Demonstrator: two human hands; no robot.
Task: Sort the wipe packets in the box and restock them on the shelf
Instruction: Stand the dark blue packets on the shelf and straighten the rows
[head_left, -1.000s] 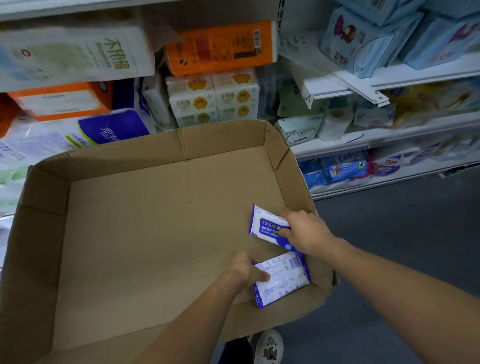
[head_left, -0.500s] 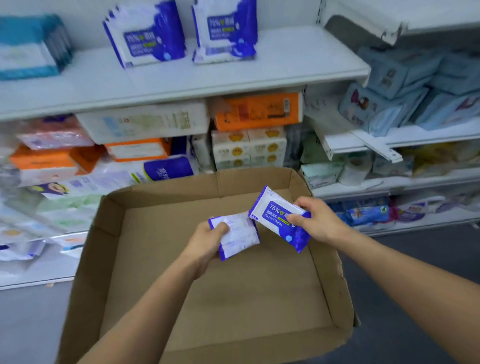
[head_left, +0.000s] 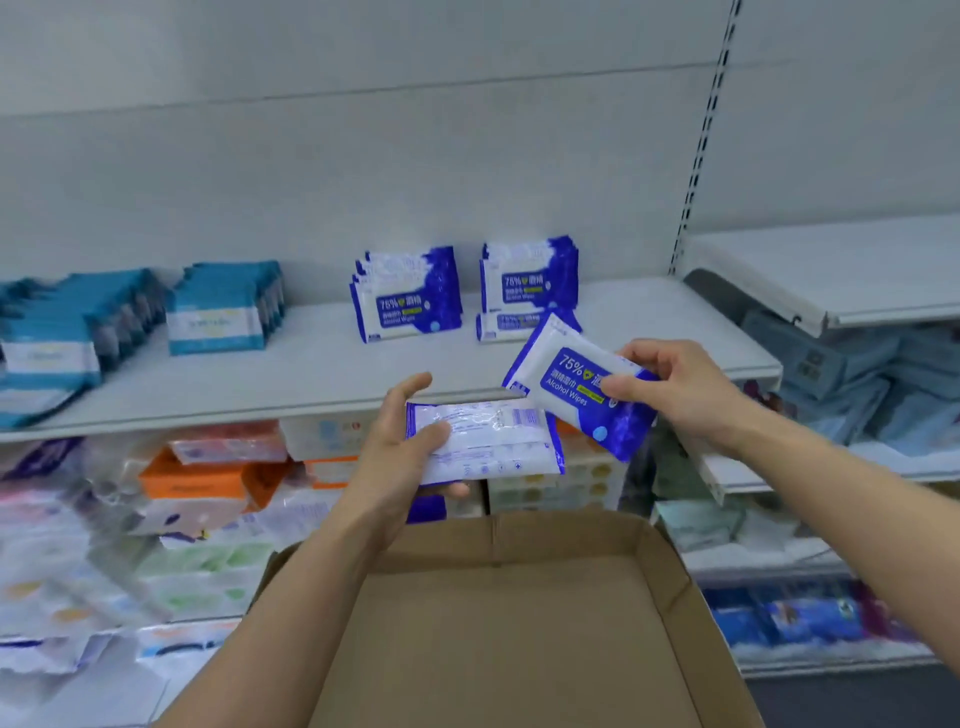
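My left hand (head_left: 400, 447) grips a blue-and-white wipe packet (head_left: 498, 441) with its printed back side up, held level above the cardboard box (head_left: 670, 577). My right hand (head_left: 675, 384) pinches a second wipe packet (head_left: 566, 384), front side up and tilted, just in front of the white shelf (head_left: 311, 374). On that shelf stand two rows of the same blue-and-white packets (head_left: 410, 296) (head_left: 530, 275), with one packet lying flat (head_left: 519, 323) before the right row. No packets show in the visible part of the box.
Teal-and-white packets (head_left: 223, 312) fill the shelf's left part in several rows. Lower shelves hold orange boxes (head_left: 197, 480) and tissue packs. A neighbouring shelf unit (head_left: 831, 291) at the right carries pale blue packs. Bare shelf surface lies in front of the blue packets.
Both hands have lifted their packets out of the box and up to shelf height. The view has tilted upward, so the shelf is now centred and the box sits low.
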